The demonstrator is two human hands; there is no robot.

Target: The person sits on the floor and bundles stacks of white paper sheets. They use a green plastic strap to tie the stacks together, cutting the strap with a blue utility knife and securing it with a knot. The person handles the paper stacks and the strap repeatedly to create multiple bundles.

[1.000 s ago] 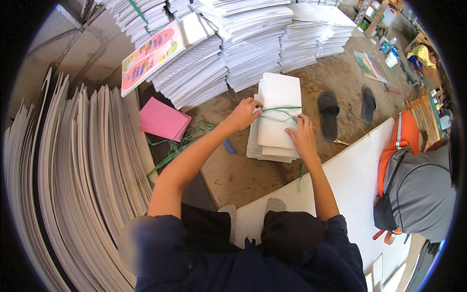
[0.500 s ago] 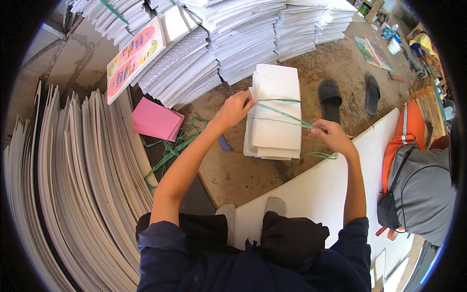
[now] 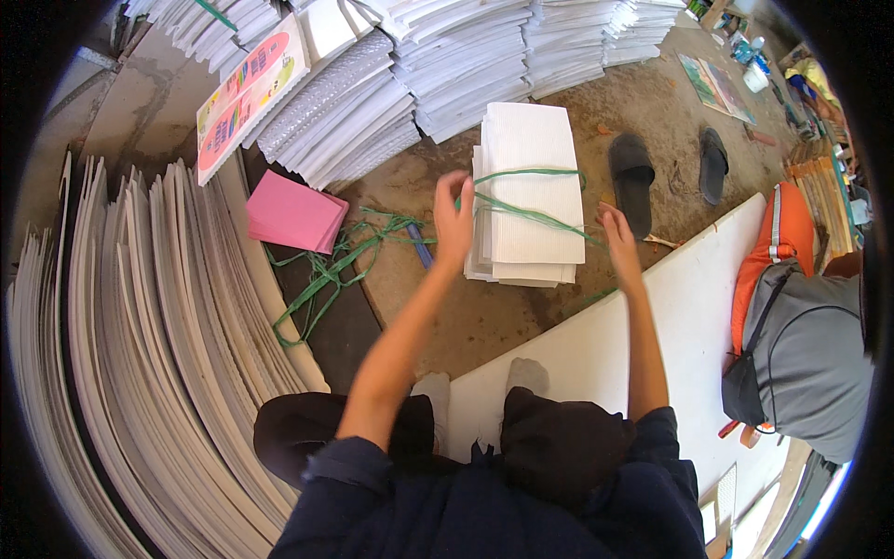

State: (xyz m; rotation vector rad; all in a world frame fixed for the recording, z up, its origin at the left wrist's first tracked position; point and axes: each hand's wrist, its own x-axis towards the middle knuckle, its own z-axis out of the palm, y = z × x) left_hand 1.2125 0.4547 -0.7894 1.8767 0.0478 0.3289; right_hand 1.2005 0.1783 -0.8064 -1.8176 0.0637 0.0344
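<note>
A thick stack of white ribbed cardboard sheets lies on the floor in front of me. Two strands of green plastic string cross its top. At the stack's left side is my left hand, fingers bent upward and blurred; a bit of green shows by its thumb, and its grip is unclear. Beside the right edge, my right hand has its fingers stretched out, close to where the lower strand leaves the stack. More green string lies tangled on the floor to the left, by a small blue object.
Tall piles of white sheets line the back. Upright cardboard sheets fill the left, near pink cards. Black slippers lie to the right. A white board lies under my feet, with a grey and orange bag beside it.
My right hand has come off its pinch on the string and its fingers have straightened. My left hand has dropped from the stack's top edge to beside it. The lower strand hangs slacker.
</note>
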